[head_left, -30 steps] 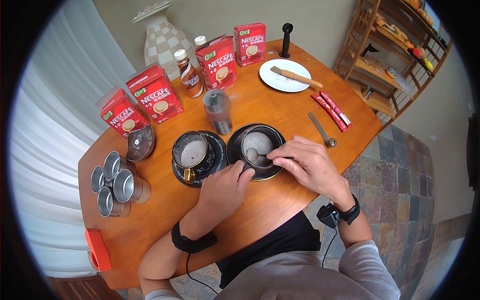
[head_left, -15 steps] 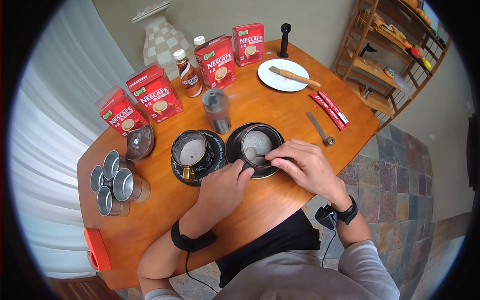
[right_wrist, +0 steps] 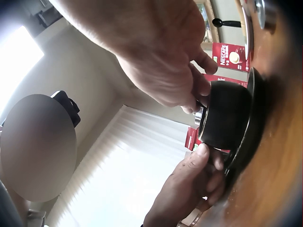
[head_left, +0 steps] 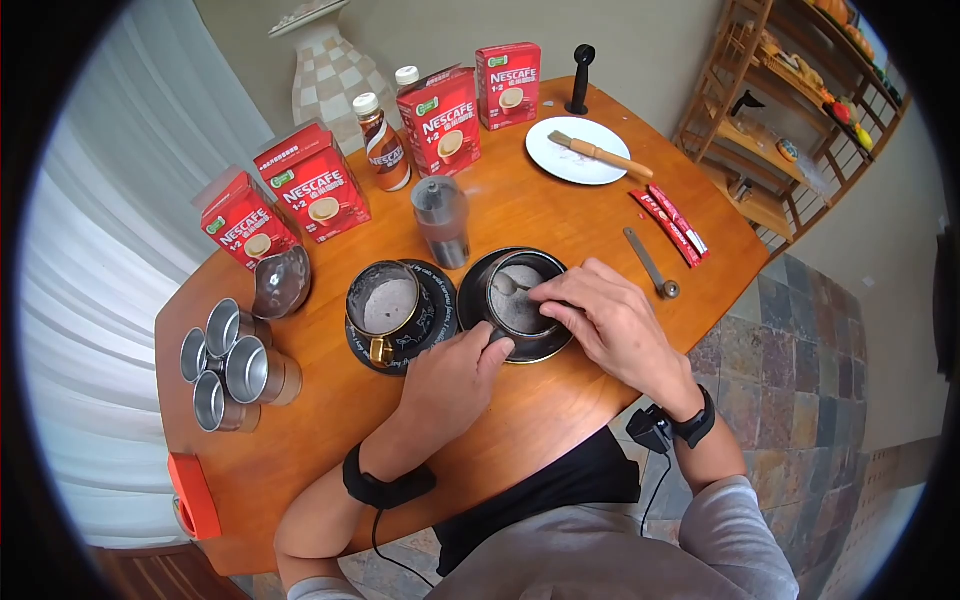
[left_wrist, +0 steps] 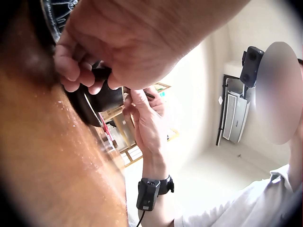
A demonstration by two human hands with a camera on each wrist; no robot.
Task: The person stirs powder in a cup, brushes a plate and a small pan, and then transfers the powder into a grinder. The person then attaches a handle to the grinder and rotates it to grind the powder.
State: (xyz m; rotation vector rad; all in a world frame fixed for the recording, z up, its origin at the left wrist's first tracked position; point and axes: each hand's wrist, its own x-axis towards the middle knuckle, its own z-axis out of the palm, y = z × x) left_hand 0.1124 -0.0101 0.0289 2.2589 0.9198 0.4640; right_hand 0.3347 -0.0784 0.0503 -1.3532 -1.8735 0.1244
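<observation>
A black cup (right_wrist: 227, 116) of greyish powdery-looking contents (head_left: 522, 304) sits on a black saucer (head_left: 540, 352). My left hand (head_left: 450, 385) grips the cup's handle (left_wrist: 101, 73) at its near left side. Over the near right rim, my right hand (head_left: 615, 325) pinches a small spoon (head_left: 507, 284) between thumb and fingers. The spoon's bowl lies in the contents toward the cup's far left. To the left, a second dark cup with a gold handle (head_left: 381, 350) holds similar pale contents on its lettered saucer (head_left: 440, 300).
A metal grinder (head_left: 441, 222) stands behind the cups. Several red Nescafe boxes (head_left: 313, 185) and a bottle (head_left: 383, 145) line the back. Metal cups (head_left: 255, 370) stand left; a white plate with a brush (head_left: 600, 152), red sachets (head_left: 672, 228) and a measuring spoon (head_left: 652, 262) lie right.
The spoon's bowl has moved from the cup's near left to its far left, and my right hand has shifted slightly with it. My left hand stays on the handle.
</observation>
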